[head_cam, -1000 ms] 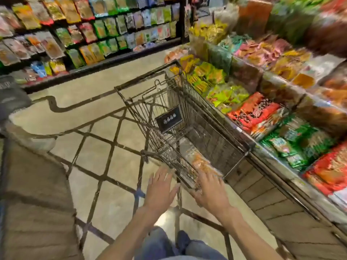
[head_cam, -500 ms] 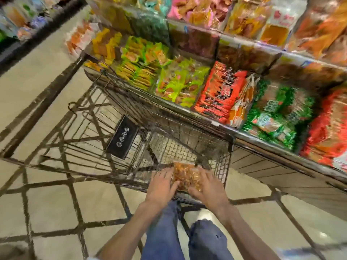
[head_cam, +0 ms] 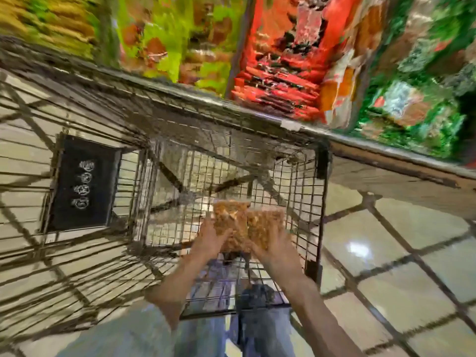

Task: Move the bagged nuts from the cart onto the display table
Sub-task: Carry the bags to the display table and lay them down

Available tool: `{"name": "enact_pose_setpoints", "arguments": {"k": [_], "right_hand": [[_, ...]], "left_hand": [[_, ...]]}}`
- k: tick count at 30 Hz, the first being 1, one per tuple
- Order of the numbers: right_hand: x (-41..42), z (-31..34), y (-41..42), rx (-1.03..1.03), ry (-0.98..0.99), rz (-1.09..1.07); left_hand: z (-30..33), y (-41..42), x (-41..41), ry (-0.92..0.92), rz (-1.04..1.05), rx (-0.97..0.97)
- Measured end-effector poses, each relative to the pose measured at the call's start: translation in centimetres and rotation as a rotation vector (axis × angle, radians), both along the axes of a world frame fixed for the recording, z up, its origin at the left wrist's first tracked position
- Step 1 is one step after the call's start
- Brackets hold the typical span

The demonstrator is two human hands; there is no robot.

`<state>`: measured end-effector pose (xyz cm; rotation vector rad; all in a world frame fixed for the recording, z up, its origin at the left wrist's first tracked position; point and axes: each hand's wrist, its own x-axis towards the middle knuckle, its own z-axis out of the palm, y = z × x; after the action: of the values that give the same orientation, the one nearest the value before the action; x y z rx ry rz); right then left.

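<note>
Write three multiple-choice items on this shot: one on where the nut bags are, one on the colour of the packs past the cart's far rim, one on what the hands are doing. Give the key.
1. Where are the bagged nuts?
A. On the display table
B. Over the cart basket
C. On the floor

2. What colour are the packs straight beyond the cart's far rim?
A. Red
B. Blue
C. White

3. What are the left hand and right hand doing?
A. Hanging idle
B. Pushing the cart
C. Gripping the bags

Key: 1 B, wire mesh shows around and behind them. 2 A, red packs lie on the display table. 3 C, each hand holds one side.
</note>
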<state>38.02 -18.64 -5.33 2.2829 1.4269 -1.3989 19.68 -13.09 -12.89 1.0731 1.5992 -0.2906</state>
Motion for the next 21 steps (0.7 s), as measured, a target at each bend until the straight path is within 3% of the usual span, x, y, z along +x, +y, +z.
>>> {"name": "enact_pose_setpoints", "arguments": {"k": [6, 12, 21], "right_hand": [[-0.1, -3.3, -1.5, 0.008, -0.02, -0.124], [-0.3, -3.5, -1.8, -0.014, -0.038, -0.235], [-1.9, -7.0, 0.2, -0.155, -0.189, -0.386]], "left_hand": [[-2.3, 0.5, 1.2, -0.019, 0.325, -0.045], [-2.7, 0.9, -1.0, -0.131, 0.41, -0.117], [-2.0, 2.3, -9.4, -0.101, 0.481, -0.079]]}}
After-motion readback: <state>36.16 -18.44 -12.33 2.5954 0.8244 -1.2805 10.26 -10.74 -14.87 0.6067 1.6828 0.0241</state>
